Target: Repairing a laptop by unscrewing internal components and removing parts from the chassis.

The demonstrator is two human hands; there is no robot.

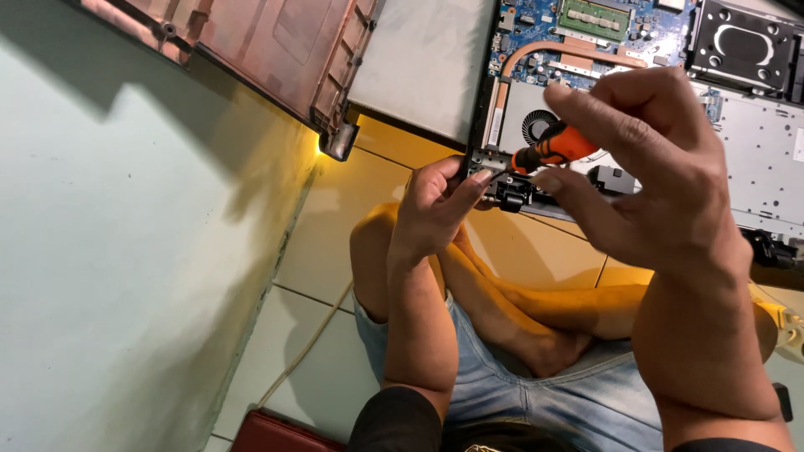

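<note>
Screwdriver (554, 147), orange handle with black collar, short type: held in the right hand (662, 180) between thumb and curled fingertips, the fingers closed narrowly round the handle's rear end. Long axis runs from the right hand down and to the left in the head view, the black tip end pointing at the hinge corner (507, 188) of the opened laptop (754, 142); the tip itself is hidden behind the left hand's fingertips, so contact with a screw cannot be told. Left hand (435, 205): fingers bent, thumb and forefinger pinched together at the black hinge bracket, just beside the driver's tip; whether they grip a small part or merely steady the edge cannot be told. Of the two hands the left is nearer the hinge corner; the right sits above and to the right of it, apart from the chassis. Laptop: bottom cover off, lying on the tiled floor (368, 209) beyond the person's crossed legs (502, 301), showing a round fan (536, 125), a copper heat pipe (569, 50), a blue circuit board (536, 21) and a grey inner plate. Removed reddish cover panel (276, 50): lies against the pale wall (109, 251) at upper left, well apart from both hands. Thin pale cable (301, 351): runs across the floor tiles near the wall.
</note>
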